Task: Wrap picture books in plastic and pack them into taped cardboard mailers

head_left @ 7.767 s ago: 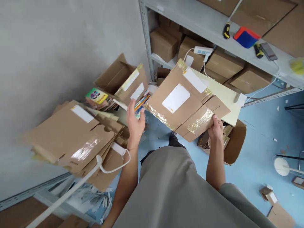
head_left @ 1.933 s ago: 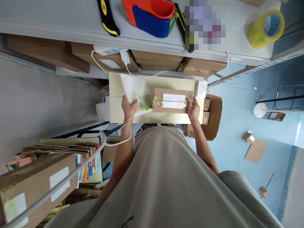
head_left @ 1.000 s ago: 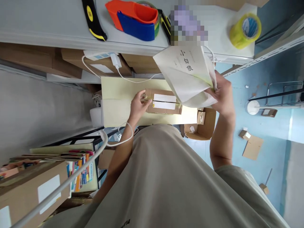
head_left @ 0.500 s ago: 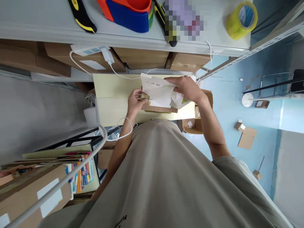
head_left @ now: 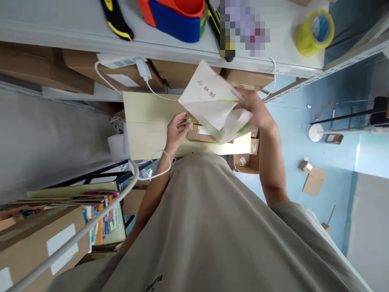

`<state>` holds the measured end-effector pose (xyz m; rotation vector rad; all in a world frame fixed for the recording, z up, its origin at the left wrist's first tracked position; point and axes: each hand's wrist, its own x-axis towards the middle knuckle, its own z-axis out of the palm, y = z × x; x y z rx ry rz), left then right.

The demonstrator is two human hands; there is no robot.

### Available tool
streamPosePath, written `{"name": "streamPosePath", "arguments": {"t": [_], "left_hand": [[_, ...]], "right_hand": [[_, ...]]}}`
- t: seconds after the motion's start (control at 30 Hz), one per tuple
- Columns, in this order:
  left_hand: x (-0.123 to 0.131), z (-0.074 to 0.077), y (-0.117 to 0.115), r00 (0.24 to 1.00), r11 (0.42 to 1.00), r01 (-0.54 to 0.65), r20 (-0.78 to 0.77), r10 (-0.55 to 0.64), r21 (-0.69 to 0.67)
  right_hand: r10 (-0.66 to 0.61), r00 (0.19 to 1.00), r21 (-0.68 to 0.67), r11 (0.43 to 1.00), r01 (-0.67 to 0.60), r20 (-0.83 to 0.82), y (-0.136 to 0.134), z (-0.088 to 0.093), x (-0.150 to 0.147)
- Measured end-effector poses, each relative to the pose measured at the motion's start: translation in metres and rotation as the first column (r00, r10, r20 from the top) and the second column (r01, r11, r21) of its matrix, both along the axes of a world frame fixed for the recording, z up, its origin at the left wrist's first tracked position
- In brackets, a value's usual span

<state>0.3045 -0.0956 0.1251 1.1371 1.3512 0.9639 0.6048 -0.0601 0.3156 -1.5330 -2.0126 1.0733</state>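
My right hand (head_left: 255, 108) is closed on some papers (head_left: 209, 95), lifted over the table. The upper sheet is white with a few dark printed characters; a part underneath has green and yellow patches. Below them lies a small brown cardboard box (head_left: 199, 135), partly hidden by the papers. A white label with a yellow mark shows on it. My left hand (head_left: 178, 129) is at the box's left end, thumb and fingers closed around the edge, where shiny clear tape shows. The box rests on a pale yellow tabletop (head_left: 148, 121).
On the shelf above are a red and blue tape dispenser (head_left: 179, 22), utility knives (head_left: 117, 20) and a yellow tape roll (head_left: 314, 33). A white charger cable (head_left: 161, 97) crosses the table's back edge. An open carton (head_left: 251, 162) stands right of the table. A hanging white cable (head_left: 100, 211) passes at left.
My right hand has raised the papers off the box and turned them, uncovering more of the box. My left hand stays at the box's left end. The view has shifted slightly.
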Motion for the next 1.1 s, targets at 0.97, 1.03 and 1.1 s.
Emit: {"name": "streamPosePath", "arguments": {"t": [0.97,1.03,1.1], "left_hand": [[-0.196,-0.118,-0.006,0.74,0.841,-0.467,-0.642,0.202,-0.273],[-0.184,-0.108,-0.006,0.743,0.868,-0.461,-0.616,0.263,-0.186],[-0.158,-0.091,-0.003,0.827,0.912,-0.381,-0.498,0.262,-0.153]], "right_hand": [[-0.386,0.86,-0.477,0.856,0.198,-0.334,-0.118,-0.074,-0.107],[-0.557,0.791,-0.305,0.822,0.481,-0.254,-0.119,-0.069,-0.078],[-0.725,0.667,-0.055,0.683,0.728,-0.172,-0.118,-0.076,-0.049]]}}
